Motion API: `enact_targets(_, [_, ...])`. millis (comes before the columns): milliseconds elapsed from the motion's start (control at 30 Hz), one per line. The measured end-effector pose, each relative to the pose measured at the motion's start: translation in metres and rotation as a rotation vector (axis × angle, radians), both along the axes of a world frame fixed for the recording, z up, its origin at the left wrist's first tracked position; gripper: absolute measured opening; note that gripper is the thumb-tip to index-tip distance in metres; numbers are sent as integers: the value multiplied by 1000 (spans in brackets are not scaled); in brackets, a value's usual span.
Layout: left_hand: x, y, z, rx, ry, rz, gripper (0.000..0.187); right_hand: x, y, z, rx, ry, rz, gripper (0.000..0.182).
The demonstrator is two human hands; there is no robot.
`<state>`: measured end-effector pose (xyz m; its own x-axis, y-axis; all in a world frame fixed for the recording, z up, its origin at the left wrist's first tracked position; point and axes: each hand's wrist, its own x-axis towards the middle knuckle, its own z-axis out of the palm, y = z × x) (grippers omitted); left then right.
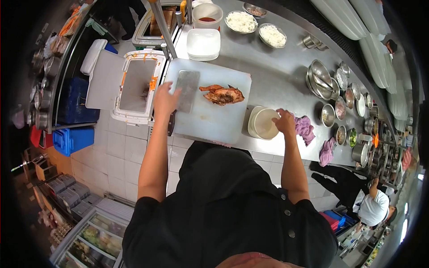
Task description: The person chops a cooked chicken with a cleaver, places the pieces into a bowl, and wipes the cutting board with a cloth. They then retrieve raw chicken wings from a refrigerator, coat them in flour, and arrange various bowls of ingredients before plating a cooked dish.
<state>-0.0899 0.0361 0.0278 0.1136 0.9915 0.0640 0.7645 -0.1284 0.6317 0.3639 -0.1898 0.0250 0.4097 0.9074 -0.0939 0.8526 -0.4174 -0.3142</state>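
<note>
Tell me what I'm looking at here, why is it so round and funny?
A person wears a camera on their head, so you look down over their black shirt at both arms. The wide lens bends everything round. There is just this one picture.

In front is a steel counter with a white cutting board. On the board lies a piece of roasted meat.

The left hand rests on a cleaver lying flat on the board. The right hand touches a stack of white bowls, next to a purple cloth. Farther back stand bowls of rice and many small metal pots. Another person works at the lower right.
</note>
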Motion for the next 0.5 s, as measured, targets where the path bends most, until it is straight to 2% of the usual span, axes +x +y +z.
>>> enact_targets(67, [29, 42, -1, 19, -95, 15, 53, 11, -13, -32, 9, -35, -13, 25])
enact_targets(133, [66, 83, -1, -80, -122, 123, 57, 14, -17, -41, 21, -72, -33, 18])
enact_targets(167, [81, 104, -4, -70, -117, 118, 57, 13, -19, -40, 36, -52, -81, 14])
enact_targets(200, [96, 123, -8, -54, -3, 216, 58, 13, -23, -41, 48, -32, -131, 11])
enact_targets(233, [108, 130, -1, -38, 112, 311, 59, 11, -27, -39, 162, 12, -147, 17])
enact_targets(267, [117, 136, 5, -31, 115, 298, 59, 9, -32, -38, 168, 15, -161, 17])
enact_targets(333, [133, 148, 18, -217, 219, 321, 59, 9, -41, -35, 170, 140, -211, 19])
enact_targets(400, [137, 167, -3, -204, 356, 268, 47, 12, -53, -43, 153, 185, -263, 25])
enact_targets(433, [137, 179, -10, -276, 396, 229, 40, 10, -56, -43, 151, 229, -303, 27])
enact_targets(500, [129, 211, -47, -315, 380, 209, 43, 10, -61, -46, 100, 315, -379, 35])
